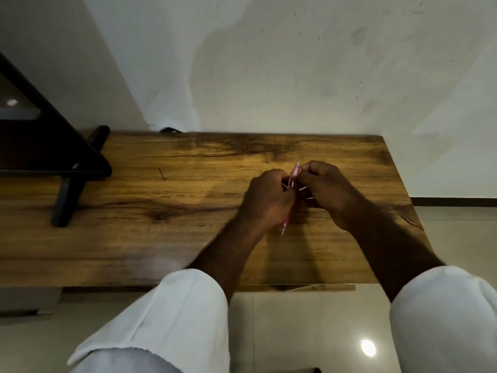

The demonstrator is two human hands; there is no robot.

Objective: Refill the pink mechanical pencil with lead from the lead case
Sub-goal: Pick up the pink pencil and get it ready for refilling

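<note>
Left grip: left hand (269,196) curled round the pink pencil (293,175).
Right grip: right hand (326,189) pinching its far end.
Progress: probably mid-refill; lead unseen.

Your left hand (269,197) hides the middle of the pink pencil (295,172); only its far end and near tip show. The pale slivers (302,188) between it and your right hand (320,189) are too small to identify, and the dark stand (53,157) at left runs off the edge.

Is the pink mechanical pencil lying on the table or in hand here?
In hand: the left hand grips the pink mechanical pencil mid-barrel, tip toward the person; the right hand curls by its far end.
</note>
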